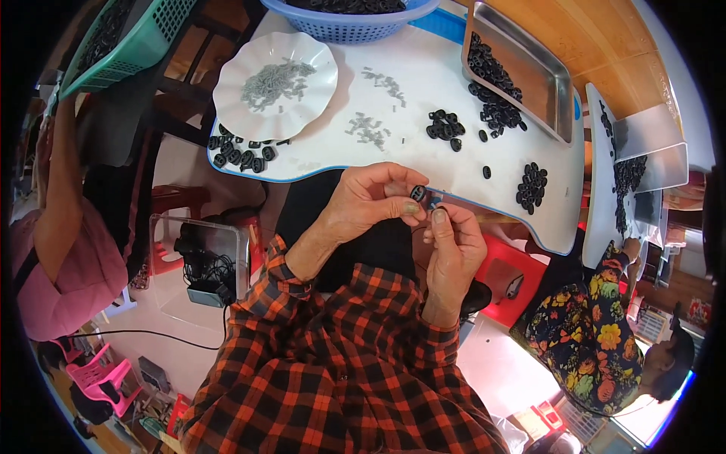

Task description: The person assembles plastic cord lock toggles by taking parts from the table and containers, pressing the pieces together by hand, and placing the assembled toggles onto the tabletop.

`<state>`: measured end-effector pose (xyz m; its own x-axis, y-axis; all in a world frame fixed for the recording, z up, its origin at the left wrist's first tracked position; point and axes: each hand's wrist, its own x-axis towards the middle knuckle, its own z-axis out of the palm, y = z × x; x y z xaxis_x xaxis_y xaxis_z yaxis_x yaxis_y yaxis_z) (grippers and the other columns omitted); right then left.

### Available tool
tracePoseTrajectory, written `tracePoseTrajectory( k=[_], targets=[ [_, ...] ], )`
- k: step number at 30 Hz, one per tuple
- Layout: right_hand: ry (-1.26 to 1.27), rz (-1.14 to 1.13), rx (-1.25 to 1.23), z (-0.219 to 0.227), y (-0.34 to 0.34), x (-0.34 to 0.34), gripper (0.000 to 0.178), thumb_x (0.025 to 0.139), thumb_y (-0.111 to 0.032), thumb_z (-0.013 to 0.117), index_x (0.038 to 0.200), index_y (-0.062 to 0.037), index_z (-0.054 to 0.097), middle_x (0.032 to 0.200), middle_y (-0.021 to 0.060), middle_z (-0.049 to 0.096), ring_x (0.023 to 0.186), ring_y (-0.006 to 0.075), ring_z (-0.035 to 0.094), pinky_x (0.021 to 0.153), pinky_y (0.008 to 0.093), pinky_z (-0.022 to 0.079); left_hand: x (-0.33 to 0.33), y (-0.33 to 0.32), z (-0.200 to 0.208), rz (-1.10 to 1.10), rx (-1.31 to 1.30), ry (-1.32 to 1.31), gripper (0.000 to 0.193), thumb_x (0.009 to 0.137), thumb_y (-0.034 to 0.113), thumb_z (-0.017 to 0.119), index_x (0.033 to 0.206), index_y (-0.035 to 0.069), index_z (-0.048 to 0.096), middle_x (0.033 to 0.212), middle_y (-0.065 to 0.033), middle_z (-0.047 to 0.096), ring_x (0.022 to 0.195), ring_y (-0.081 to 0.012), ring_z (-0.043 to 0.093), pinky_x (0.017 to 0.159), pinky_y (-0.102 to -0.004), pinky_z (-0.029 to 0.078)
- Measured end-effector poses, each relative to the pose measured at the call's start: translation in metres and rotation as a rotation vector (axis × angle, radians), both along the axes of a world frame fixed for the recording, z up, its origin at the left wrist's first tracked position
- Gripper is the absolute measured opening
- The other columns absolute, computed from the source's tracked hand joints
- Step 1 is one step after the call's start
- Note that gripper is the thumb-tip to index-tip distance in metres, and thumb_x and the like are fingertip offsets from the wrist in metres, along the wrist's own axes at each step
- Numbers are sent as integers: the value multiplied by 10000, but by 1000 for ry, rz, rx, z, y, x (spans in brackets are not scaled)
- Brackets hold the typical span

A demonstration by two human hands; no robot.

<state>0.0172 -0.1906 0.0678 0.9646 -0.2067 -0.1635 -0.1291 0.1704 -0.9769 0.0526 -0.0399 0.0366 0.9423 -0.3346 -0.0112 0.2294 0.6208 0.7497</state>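
Just past the table's near edge, my left hand (370,203) pinches a small black oval plastic part (417,194) with openings in it between thumb and fingers. Close beside it, my right hand (456,248) is closed, thumb against fingers, on a tiny dark piece (437,207) whose kind I cannot make out. Small grey pieces (368,130) lie loose on the white table (333,155), and more fill the middle of a white scalloped plate (227,85). Loose black oval parts (445,127) form a cluster to the right, with another group (532,187) farther right.
A metal tray (544,83) spilling black parts stands at the far right. Black clip-like pieces (246,157) lie below the plate. A blue basket (340,26) is at the back, a green one (155,41) at left. People sit on both sides, near a red stool (503,284).
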Motion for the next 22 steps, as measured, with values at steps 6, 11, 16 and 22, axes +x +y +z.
tracePoseTrajectory(
  k=[6,11,16,22],
  targets=[
    [-134,34,-104,-1,9,2,73,869,-73,634,903,-12,616,763,1,592,641,51,518,576,172,411,-3,2,-12,-25,-135,22,314,844,-25,610,1146,-75,538,980,-143,639,828,-174,654,726,-280,572],
    [-96,57,-106,0,13,1,78,866,-70,637,905,-6,615,773,8,595,646,53,521,583,174,419,-8,2,-16,18,-131,7,305,843,-23,611,1134,-76,541,984,-141,637,848,-172,647,723,-273,567],
    [-72,22,-105,-1,13,0,105,872,-82,634,926,5,609,804,31,625,647,60,535,584,179,436,-10,4,-11,46,-85,26,290,846,-34,600,1126,-79,541,981,-145,637,857,-172,640,723,-273,565],
    [-99,18,-70,3,17,-2,120,869,-87,639,944,2,610,858,63,650,653,66,542,590,179,439,-9,5,-20,22,-228,64,288,853,4,605,1129,-56,550,970,-176,645,802,-218,669,665,-297,573]
  ],
)
